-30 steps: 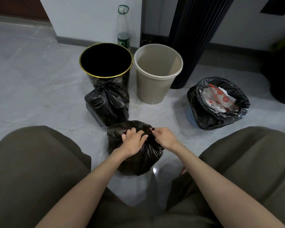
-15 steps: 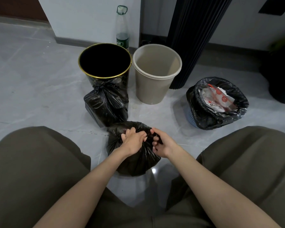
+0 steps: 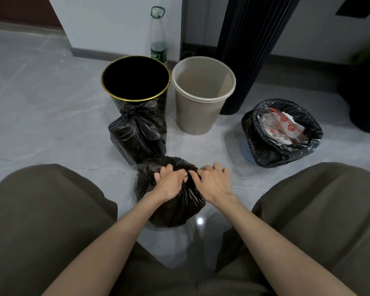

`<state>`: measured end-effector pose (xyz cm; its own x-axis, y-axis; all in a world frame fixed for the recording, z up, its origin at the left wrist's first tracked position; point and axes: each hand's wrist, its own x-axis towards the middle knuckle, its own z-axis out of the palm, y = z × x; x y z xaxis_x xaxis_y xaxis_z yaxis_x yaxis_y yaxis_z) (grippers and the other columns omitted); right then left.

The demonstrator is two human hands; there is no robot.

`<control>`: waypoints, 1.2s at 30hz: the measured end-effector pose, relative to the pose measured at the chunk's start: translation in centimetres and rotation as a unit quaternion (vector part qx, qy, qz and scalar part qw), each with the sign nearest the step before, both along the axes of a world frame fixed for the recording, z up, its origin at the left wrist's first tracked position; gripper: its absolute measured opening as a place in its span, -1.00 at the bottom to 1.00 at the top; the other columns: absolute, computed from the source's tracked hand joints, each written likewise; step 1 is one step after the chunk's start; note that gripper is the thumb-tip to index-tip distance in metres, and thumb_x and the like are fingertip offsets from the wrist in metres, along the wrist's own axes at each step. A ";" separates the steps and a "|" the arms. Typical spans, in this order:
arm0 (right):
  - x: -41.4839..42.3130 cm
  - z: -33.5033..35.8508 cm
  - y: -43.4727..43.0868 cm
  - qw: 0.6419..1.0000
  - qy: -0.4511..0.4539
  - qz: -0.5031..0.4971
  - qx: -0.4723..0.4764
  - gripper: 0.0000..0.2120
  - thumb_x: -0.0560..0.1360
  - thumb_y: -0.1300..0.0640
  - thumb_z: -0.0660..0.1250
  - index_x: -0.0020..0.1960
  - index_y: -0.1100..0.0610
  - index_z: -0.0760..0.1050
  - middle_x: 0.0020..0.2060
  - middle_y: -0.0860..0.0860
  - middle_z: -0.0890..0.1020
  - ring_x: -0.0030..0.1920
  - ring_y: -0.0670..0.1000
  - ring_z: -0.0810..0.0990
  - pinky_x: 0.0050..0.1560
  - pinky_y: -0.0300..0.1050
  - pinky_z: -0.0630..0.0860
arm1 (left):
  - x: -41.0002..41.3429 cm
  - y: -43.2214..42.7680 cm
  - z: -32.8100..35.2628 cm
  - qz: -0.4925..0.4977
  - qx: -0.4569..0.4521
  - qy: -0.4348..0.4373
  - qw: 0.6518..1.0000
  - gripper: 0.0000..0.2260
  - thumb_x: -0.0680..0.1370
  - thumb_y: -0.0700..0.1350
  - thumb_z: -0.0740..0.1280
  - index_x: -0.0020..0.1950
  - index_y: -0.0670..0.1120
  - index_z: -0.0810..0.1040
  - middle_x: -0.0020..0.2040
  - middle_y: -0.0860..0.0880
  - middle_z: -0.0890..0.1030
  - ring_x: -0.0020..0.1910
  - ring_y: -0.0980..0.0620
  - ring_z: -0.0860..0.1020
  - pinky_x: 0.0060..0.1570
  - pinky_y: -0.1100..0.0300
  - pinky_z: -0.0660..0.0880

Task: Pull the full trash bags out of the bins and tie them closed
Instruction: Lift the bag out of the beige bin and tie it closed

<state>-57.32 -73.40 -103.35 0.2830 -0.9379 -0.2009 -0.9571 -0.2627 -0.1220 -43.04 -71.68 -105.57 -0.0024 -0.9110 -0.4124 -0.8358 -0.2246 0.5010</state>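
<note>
A full black trash bag (image 3: pixel 171 208) stands on the floor between my knees. My left hand (image 3: pixel 169 182) grips the gathered plastic at its top. My right hand (image 3: pixel 212 182) pinches the same gathered top from the right, fingers curled into the plastic. Behind it sits another black bag (image 3: pixel 137 135), tied with a knot, leaning against a black bin with a gold rim (image 3: pixel 107 86). A beige bin (image 3: pixel 201 116) stands bare beside that. At the right, a small blue basket (image 3: pixel 247 150) holds a black liner (image 3: pixel 271 150) full of wrappers.
A tall clear bottle (image 3: pixel 158 35) stands against the wall behind the bins. A dark ribbed column (image 3: pixel 244 50) rises behind the beige bin, and a dark object (image 3: pixel 365 99) sits at the far right. My knees (image 3: pixel 41 210) flank the bag on grey floor tiles.
My right hand has swung back over the bag top and closed in against my left hand. The bag's top looks more tightly bunched than a second ago.
</note>
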 end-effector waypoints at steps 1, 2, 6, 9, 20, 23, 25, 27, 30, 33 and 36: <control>-0.1 -0.1 0.0 1.000 0.015 0.026 -0.007 -0.54 0.60 -0.17 -0.05 0.03 0.00 0.58 0.10 -0.07 0.62 0.17 0.07 0.42 0.08 0.03 0.28 | 0.1 0.0 0.0 0.004 0.000 -0.003 1.000 -0.75 0.64 0.01 0.02 -0.18 0.03 0.39 -0.08 -0.01 0.28 0.02 -0.03 0.23 0.01 0.11 0.11; -0.2 -0.2 -0.1 0.999 0.024 0.046 -0.013 -0.58 0.60 -0.16 -0.02 0.08 -0.01 0.56 0.13 -0.07 0.61 0.17 0.07 0.42 0.08 0.03 0.28 | 0.3 -0.1 -0.1 0.008 -0.001 -0.007 1.000 -0.75 0.64 0.00 0.03 -0.18 0.04 0.39 -0.08 -0.02 0.28 0.02 -0.03 0.23 0.01 0.11 0.11; -1.6 0.0 -1.1 0.997 0.048 0.061 0.016 -0.72 0.55 -0.06 0.11 0.05 0.03 0.53 0.03 -0.01 0.64 0.15 0.07 0.41 0.10 0.01 0.27 | 1.2 -0.2 0.1 0.032 0.005 -0.013 0.999 -0.76 0.64 -0.01 0.04 -0.18 0.05 0.39 -0.05 -0.04 0.30 0.07 -0.07 0.26 0.01 0.10 0.11; -2.1 0.4 -2.0 0.990 -0.069 0.008 0.125 -0.75 0.55 -0.07 0.20 -0.09 0.02 0.60 -0.17 -0.05 0.64 0.02 -0.01 0.47 0.09 -0.05 0.32 | 1.7 -0.5 0.4 0.047 0.004 -0.017 0.999 -0.74 0.65 0.00 0.02 -0.16 0.04 0.42 -0.05 -0.05 0.29 0.07 -0.09 0.27 0.00 0.09 0.10; -0.4 1.4 -1.5 0.551 -0.573 -0.485 0.365 -0.86 0.49 -0.08 0.35 -0.10 -0.03 0.60 -0.19 -0.17 0.52 -0.30 -0.13 0.34 -0.29 -0.30 0.31 | 0.8 0.0 0.6 0.001 0.015 -0.005 1.000 -0.75 0.64 -0.01 0.02 -0.17 0.07 0.41 -0.07 -0.03 0.30 0.01 -0.04 0.22 0.00 0.08 0.12; -0.7 0.6 -1.3 0.698 -0.497 -0.450 0.252 -0.82 0.49 0.01 0.37 -0.22 0.09 0.58 -0.35 -0.05 0.52 -0.32 -0.03 0.43 -0.31 -0.20 0.39 | 0.8 0.1 0.6 -0.014 0.020 0.000 1.000 -0.74 0.64 0.00 0.01 -0.16 0.06 0.42 -0.07 -0.02 0.30 0.02 -0.03 0.22 0.05 0.05 0.13; -1.5 -0.3 -1.1 0.897 -0.303 -0.284 0.150 -0.72 0.54 -0.05 0.26 -0.25 0.03 0.60 -0.37 0.00 0.56 -0.19 0.06 0.51 -0.10 -0.05 0.49 | 0.6 0.1 0.6 -0.020 0.018 -0.001 1.000 -0.73 0.64 0.00 0.01 -0.14 0.05 0.44 -0.08 -0.02 0.30 0.02 -0.04 0.23 0.05 0.05 0.13; -2.1 -0.4 -0.8 0.994 -0.032 -0.097 0.042 -0.67 0.60 -0.10 0.11 -0.06 -0.05 0.62 -0.17 0.01 0.65 0.04 0.11 0.52 0.09 0.02 0.39 | 0.7 0.2 0.6 -0.019 0.013 -0.008 1.000 -0.74 0.64 -0.01 0.02 -0.13 0.04 0.45 -0.09 -0.02 0.29 0.02 -0.05 0.24 0.02 0.07 0.13; -1.9 0.1 -1.3 0.985 -0.095 -0.078 0.121 -0.65 0.60 -0.08 0.07 -0.13 -0.04 0.59 -0.13 -0.02 0.66 0.02 0.05 0.52 0.11 0.01 0.35 | 1.2 0.0 0.7 0.006 0.015 -0.021 1.000 -0.75 0.64 -0.02 0.03 -0.15 0.05 0.44 -0.07 -0.03 0.30 0.02 -0.06 0.25 -0.01 0.08 0.12; -0.8 1.8 -1.8 0.796 -0.426 -0.271 0.334 -0.69 0.55 -0.06 0.22 -0.33 0.01 0.49 -0.24 -0.06 0.60 -0.21 -0.05 0.48 -0.06 -0.13 0.36 | 1.6 -0.3 0.9 0.024 0.023 -0.014 0.999 -0.76 0.64 -0.02 0.04 -0.14 0.07 0.43 -0.04 -0.04 0.31 0.00 -0.05 0.22 0.00 0.08 0.11; -0.2 2.1 -2.1 0.648 -0.530 -0.341 0.428 -0.72 0.51 -0.11 0.29 -0.31 0.00 0.45 -0.17 -0.11 0.60 -0.18 -0.08 0.49 -0.11 -0.20 0.37 | 1.4 -0.3 1.0 0.015 0.028 -0.006 0.999 -0.76 0.64 -0.02 0.02 -0.15 0.07 0.40 -0.03 -0.04 0.31 0.05 -0.07 0.25 0.02 0.08 0.12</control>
<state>-57.49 -75.48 -101.29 0.2670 -0.5906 -0.7616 -0.0742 0.7753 -0.6272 -41.62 -72.03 -104.53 0.0297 -0.8858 -0.4632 -0.8338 -0.2775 0.4772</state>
